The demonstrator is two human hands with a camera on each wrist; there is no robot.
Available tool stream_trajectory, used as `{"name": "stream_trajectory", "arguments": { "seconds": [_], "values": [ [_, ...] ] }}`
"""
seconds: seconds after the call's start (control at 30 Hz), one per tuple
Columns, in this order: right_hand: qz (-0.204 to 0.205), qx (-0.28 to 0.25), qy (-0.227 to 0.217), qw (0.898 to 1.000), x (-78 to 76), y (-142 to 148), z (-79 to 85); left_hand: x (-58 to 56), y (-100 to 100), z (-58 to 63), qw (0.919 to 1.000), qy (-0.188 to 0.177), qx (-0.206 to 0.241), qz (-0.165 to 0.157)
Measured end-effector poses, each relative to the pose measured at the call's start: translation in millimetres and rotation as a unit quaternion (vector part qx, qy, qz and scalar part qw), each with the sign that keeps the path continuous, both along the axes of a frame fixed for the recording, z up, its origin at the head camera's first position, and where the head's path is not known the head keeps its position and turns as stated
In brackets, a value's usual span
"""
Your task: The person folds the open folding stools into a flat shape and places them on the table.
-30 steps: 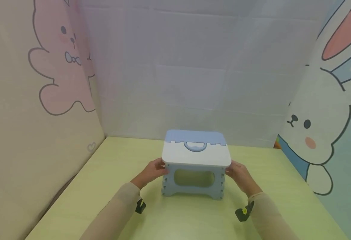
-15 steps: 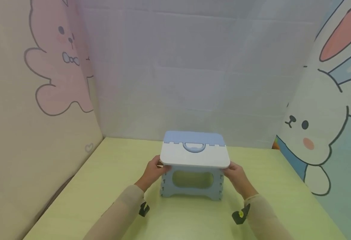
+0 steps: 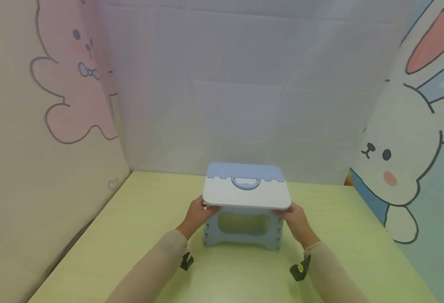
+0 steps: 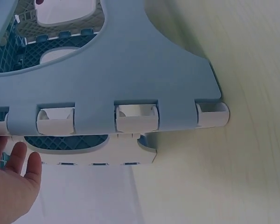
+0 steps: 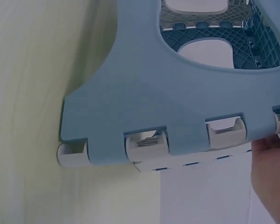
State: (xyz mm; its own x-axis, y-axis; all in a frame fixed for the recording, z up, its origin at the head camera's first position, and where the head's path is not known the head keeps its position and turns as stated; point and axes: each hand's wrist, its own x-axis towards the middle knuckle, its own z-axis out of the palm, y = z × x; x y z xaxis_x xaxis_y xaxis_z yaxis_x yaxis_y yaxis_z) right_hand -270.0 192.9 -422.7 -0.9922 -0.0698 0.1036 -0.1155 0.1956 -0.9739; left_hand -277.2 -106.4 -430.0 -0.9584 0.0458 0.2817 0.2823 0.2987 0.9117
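Note:
A folding step stool (image 3: pixel 246 197) with a white and blue top stands unfolded on the table in the head view. Its light-blue front panel (image 4: pixel 144 70) has a wide cutout, and white hinge pieces line the panel's side edge. My left hand (image 3: pixel 197 214) grips the stool's left side just beneath the top, thumb across the front. On the opposite side my right hand (image 3: pixel 296 219) holds it the same way. The left wrist view shows bent left fingers (image 4: pixel 30 170) by the side hinges. In the right wrist view, the right fingertips are hidden behind the panel.
The pale yellow-green table (image 3: pixel 157 198) extends around the stool. A plain white cloth (image 3: pixel 241 97) hangs behind it. Printed side cloths stand at left and right, with a pink animal (image 3: pixel 76 101) and a white rabbit (image 3: pixel 404 168).
Both hands have moved inward, their thumbs now reaching farther across the front below the top. The stool stays in about the same place; the view has shifted slightly.

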Motion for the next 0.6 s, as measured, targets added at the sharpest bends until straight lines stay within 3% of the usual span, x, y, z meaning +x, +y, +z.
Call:
{"name": "stream_trajectory", "arguments": {
  "seconds": [0.17, 0.4, 0.6],
  "values": [
    [-0.019, -0.008, -0.004, 1.0, -1.2, -3.4, 1.4, 0.8, 1.0, 6.0, 0.9998, -0.017, 0.011, -0.001],
    [-0.027, 0.001, -0.006, 1.0, -0.1, -4.7, 1.4, 0.4, 0.8, 4.5, 0.999, -0.03, 0.032, -0.012],
    [-0.027, 0.018, -0.008, 0.999, -0.9, -3.7, 5.1, -0.7, 1.3, 5.5, 0.9995, -0.026, 0.015, -0.007]
  ]
}}
